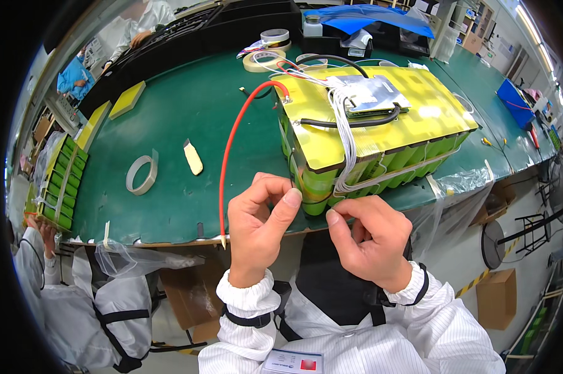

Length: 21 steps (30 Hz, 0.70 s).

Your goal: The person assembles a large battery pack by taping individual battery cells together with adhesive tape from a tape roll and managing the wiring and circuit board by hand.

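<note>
Right now both hands sit at the near corner of the battery pack (369, 131), which lies on the green tabletop (188, 112) at its near edge. Left hand (260, 221) is pinched, thumb to forefinger, apparently on something thin at the pack corner; what exactly, cannot tell. Right hand (369, 237) is curled nearly closed, fingertips just beside the pack's white wire bundle (344, 149), likely steadying it. Pack lies flat, yellow sheet up, long axis running away to the right. Red wire (228, 162) arcs off the pack's far-left corner, free end hanging past the tabletop edge left of the pack. Tape ring (141, 174) lies well left of the pack.
</note>
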Motion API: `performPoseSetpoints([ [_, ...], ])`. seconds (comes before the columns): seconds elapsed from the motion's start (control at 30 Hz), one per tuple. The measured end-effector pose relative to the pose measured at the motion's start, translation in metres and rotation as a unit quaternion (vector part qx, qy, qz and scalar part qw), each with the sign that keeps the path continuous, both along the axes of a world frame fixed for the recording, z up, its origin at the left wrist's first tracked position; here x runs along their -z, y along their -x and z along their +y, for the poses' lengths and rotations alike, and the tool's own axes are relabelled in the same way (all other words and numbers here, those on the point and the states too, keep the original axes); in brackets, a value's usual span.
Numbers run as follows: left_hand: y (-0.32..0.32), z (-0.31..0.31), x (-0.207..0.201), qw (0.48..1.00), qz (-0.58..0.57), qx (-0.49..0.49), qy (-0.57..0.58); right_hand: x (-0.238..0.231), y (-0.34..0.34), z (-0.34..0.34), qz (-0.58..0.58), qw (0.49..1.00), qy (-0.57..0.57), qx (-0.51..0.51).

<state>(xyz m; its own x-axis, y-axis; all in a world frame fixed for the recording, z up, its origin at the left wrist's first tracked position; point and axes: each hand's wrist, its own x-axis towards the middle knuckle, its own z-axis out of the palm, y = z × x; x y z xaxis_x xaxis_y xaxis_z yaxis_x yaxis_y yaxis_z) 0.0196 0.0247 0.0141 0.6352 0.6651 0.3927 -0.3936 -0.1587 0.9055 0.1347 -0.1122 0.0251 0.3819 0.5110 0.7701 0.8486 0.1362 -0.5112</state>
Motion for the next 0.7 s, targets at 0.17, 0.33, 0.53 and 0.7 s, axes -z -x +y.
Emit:
performPoseSetpoints([
  [0.17,0.003,0.000,0.001,0.997,-0.040,0.036,0.057,0.003,0.001,0.003,0.059,0.998,-0.002,-0.023],
  [0.33,0.004,-0.001,-0.002,0.988,-0.054,0.089,0.114,-0.004,0.004,0.001,0.035,0.999,-0.006,-0.016],
  [0.53,0.007,0.002,-0.001,0.942,-0.104,0.204,0.245,-0.006,0.001,0.007,-0.053,0.998,-0.016,-0.029],
  [0.7,0.004,-0.002,-0.003,0.930,-0.100,0.205,0.288,-0.009,-0.014,0.009,-0.139,0.989,0.032,-0.035],
])
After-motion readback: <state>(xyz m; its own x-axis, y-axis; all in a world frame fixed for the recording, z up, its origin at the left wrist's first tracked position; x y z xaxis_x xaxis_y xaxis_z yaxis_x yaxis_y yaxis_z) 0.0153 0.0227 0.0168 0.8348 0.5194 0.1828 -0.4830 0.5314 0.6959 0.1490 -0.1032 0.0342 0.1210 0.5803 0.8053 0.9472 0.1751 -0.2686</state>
